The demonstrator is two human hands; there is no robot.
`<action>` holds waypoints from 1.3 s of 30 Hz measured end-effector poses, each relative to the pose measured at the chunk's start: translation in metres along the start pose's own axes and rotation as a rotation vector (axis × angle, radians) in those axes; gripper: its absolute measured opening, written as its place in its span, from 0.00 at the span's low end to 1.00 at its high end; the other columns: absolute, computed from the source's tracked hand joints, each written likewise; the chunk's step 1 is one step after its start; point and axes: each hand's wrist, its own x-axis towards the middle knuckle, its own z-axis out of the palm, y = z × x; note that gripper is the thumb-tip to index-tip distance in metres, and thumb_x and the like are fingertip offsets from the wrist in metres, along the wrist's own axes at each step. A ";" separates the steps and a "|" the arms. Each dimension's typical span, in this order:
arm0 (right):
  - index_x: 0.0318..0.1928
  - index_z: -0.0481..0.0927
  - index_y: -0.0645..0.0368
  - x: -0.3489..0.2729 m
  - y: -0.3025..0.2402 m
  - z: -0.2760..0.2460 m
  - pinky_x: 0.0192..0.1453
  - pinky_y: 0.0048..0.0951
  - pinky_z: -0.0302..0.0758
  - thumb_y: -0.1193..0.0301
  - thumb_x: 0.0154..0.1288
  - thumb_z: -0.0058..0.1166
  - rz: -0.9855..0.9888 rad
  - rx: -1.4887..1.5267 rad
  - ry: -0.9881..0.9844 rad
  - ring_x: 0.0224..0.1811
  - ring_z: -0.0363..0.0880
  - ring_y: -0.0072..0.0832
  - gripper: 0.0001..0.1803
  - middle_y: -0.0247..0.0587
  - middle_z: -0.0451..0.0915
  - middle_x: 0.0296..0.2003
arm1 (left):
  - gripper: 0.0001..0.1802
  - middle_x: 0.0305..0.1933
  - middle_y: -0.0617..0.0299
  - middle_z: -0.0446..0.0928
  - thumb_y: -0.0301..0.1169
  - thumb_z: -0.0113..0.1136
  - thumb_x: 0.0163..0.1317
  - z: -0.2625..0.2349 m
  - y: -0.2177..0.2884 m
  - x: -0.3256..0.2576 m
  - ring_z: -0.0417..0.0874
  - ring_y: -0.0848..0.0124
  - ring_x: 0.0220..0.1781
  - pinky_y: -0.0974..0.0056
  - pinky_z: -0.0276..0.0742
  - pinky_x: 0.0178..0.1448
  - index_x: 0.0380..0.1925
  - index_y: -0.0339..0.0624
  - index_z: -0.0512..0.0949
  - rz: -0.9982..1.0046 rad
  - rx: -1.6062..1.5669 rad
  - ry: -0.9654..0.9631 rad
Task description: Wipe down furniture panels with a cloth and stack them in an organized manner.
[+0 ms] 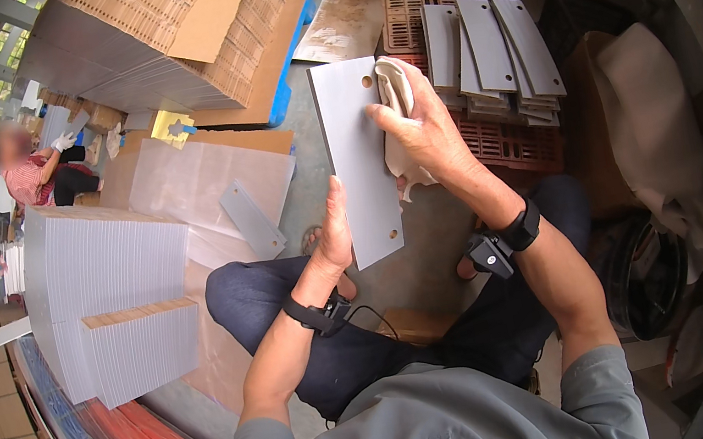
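Observation:
A long grey panel [361, 162] with a round hole near each end stands upright in front of me, over my knees. My left hand [334, 227] is closed on its left edge, thumb along the edge and most fingers hidden behind. Along the right edge, my right hand [425, 133] is closed on a folded cream cloth [397, 100]. The right thumb rests on the panel's face near the upper hole, and the cloth lies against that edge.
Similar panels [486, 48] lie piled on reddish-brown plastic crates [511, 142] at the right. A tall stack of grey panels [116, 287] stands left, with one loose panel [251, 218] beside it. Brown boards [216, 19] fill a blue pallet; another person [36, 170] sits far left.

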 end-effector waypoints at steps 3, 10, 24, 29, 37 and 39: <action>0.68 0.72 0.59 0.005 -0.004 -0.011 0.71 0.41 0.69 0.60 0.68 0.61 0.017 0.075 0.076 0.67 0.71 0.44 0.32 0.55 0.70 0.62 | 0.53 0.59 0.42 0.79 0.73 0.22 0.72 -0.009 0.007 0.000 0.85 0.55 0.54 0.51 0.84 0.58 0.71 0.36 0.65 -0.099 -0.235 -0.029; 0.60 0.77 0.60 0.001 -0.031 -0.028 0.66 0.38 0.72 0.69 0.70 0.57 -0.370 -0.083 0.060 0.60 0.75 0.40 0.20 0.50 0.74 0.56 | 0.52 0.60 0.40 0.78 0.72 0.20 0.72 -0.015 0.015 0.002 0.85 0.53 0.52 0.48 0.86 0.54 0.71 0.37 0.65 -0.105 -0.378 -0.069; 0.47 0.83 0.48 -0.012 -0.011 0.008 0.65 0.40 0.71 0.79 0.49 0.65 -0.791 -0.441 -0.401 0.56 0.77 0.36 0.22 0.32 0.81 0.50 | 0.46 0.58 0.45 0.79 0.70 0.31 0.74 -0.025 -0.001 -0.004 0.86 0.55 0.52 0.49 0.88 0.52 0.71 0.41 0.66 -0.138 -0.439 -0.155; 0.46 0.85 0.43 0.039 0.003 -0.016 0.59 0.40 0.68 0.81 0.51 0.63 -0.712 -0.478 -0.066 0.53 0.75 0.35 0.22 0.26 0.81 0.47 | 0.47 0.54 0.39 0.78 0.69 0.25 0.75 0.010 -0.002 -0.007 0.85 0.53 0.47 0.48 0.86 0.48 0.72 0.38 0.63 -0.287 -0.445 -0.140; 0.46 0.85 0.50 -0.018 -0.005 0.009 0.59 0.41 0.76 0.84 0.47 0.62 -0.749 -0.356 -0.515 0.51 0.79 0.39 0.23 0.34 0.81 0.45 | 0.46 0.62 0.45 0.77 0.67 0.28 0.76 -0.021 0.000 0.002 0.84 0.56 0.58 0.51 0.84 0.61 0.73 0.39 0.64 -0.150 -0.365 0.012; 0.44 0.84 0.52 -0.051 -0.001 0.020 0.59 0.40 0.78 0.84 0.47 0.61 -0.734 -0.247 -0.738 0.51 0.79 0.40 0.21 0.35 0.80 0.42 | 0.44 0.66 0.44 0.75 0.66 0.29 0.77 -0.020 0.018 0.009 0.82 0.55 0.63 0.53 0.81 0.66 0.74 0.40 0.63 -0.062 -0.366 0.255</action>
